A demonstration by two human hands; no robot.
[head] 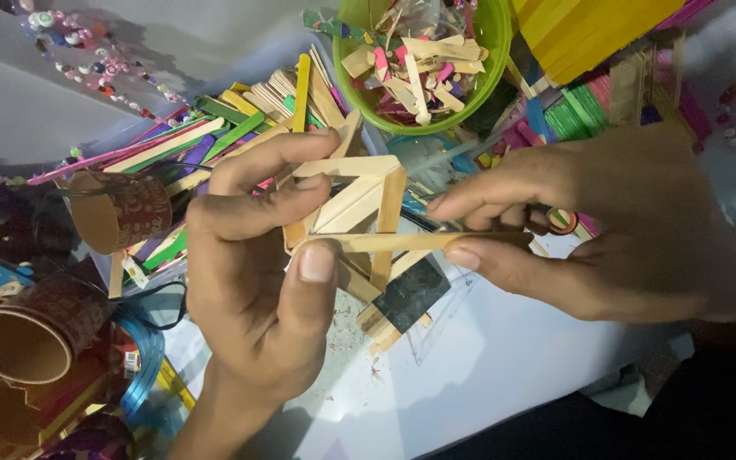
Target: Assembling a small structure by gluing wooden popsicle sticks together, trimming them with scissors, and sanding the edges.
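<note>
Right now the left hand (pixel 257 281) holds a small frame of plain craft sticks (pixel 355 204) up above the bench (pixel 487 366), its grip closed on the near-left corner — thumb on the front face, fingers curled over the top edge. The right hand (pixel 623 230) pinches one loose stick (pixel 419 242) between thumb and fingertips and lays it flat across the frame's lower edge, its left end reaching under the left thumb.

To do this well, I would judge that the stick should sit square with the frame's bottom rail before any pressure goes on; it looks nearly level, but its right end overhangs well past the frame. The left thumb can pin the joint while the right hand nudges the far end into line. A light pinch suits — these sticks flex and such a frame can rack out of square.

Behind the hands stands a green bowl (pixel 487 77) full of cut stick scraps, with coloured sticks (pixel 206 140) fanned beside it, and cardboard tubes (pixel 19 341) lie at the left.
</note>
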